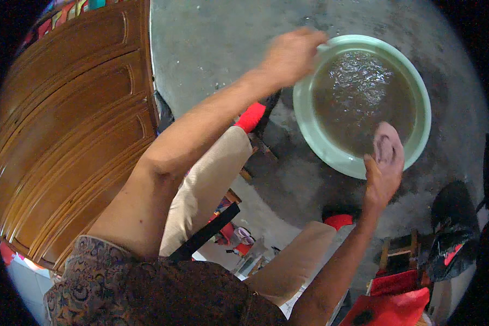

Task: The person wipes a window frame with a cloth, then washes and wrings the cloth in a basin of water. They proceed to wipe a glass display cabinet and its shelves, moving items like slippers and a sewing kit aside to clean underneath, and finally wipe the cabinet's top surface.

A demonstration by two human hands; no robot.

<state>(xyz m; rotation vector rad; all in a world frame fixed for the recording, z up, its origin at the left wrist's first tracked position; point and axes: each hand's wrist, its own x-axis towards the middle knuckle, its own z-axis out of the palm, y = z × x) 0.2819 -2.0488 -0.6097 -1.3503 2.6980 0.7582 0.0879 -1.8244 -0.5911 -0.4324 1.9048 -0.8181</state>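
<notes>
My right hand [384, 179] grips a pale pink, sole-shaped item [387, 142], perhaps a slipper or shoe, with a dark oval mark on its face. It is held over the near right rim of a light green basin [305, 122]. Murky brownish water [350, 118] fills much of the basin, its surface rippled and glinting at the far side. By the basin's far left rim is my left hand [295, 55], blurred, with its fingers curled. Whether anything is inside those fingers cannot be made out.
A brown wooden cabinet [85, 122] takes up the left side. The concrete floor [212, 45] is wet and dark around the basin. A red item [387, 305], a small wooden stool [401, 250] and a black plastic bag [452, 252] are at the lower right.
</notes>
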